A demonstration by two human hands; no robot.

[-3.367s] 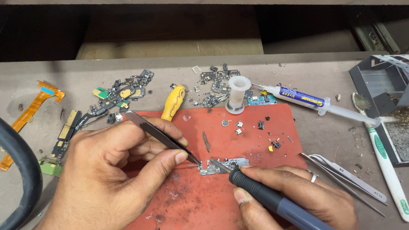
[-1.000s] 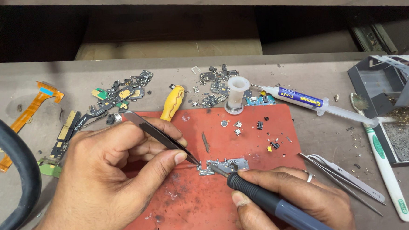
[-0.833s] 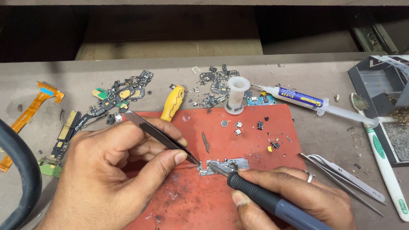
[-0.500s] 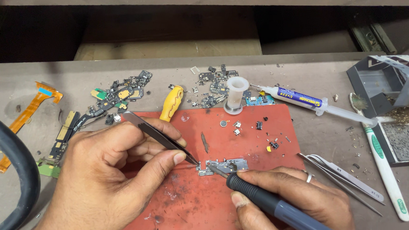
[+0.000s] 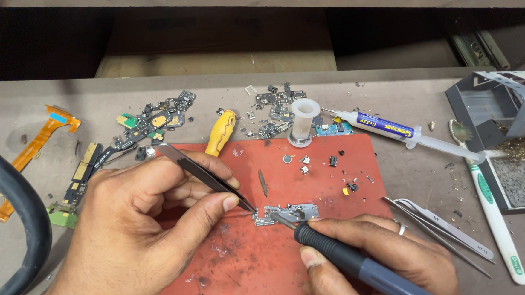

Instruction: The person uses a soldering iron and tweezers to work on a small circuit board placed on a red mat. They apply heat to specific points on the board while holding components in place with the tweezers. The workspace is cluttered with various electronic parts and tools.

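A red mat [image 5: 304, 269] covers the bench. On it, the left hand [image 5: 144, 231] pinches tweezers [image 5: 204, 174], and the right hand [image 5: 376, 261] clamps a soldering iron [image 5: 358, 267]. Both tips meet a small circuit board [image 5: 289, 213] at mat centre.

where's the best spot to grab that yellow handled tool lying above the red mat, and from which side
Probably the fat yellow handle, across its width. It lies flat on the bench, clear of the red mat except at its lower end. Come from above: loose parts crowd its left, and the left hand with tweezers sits just below.
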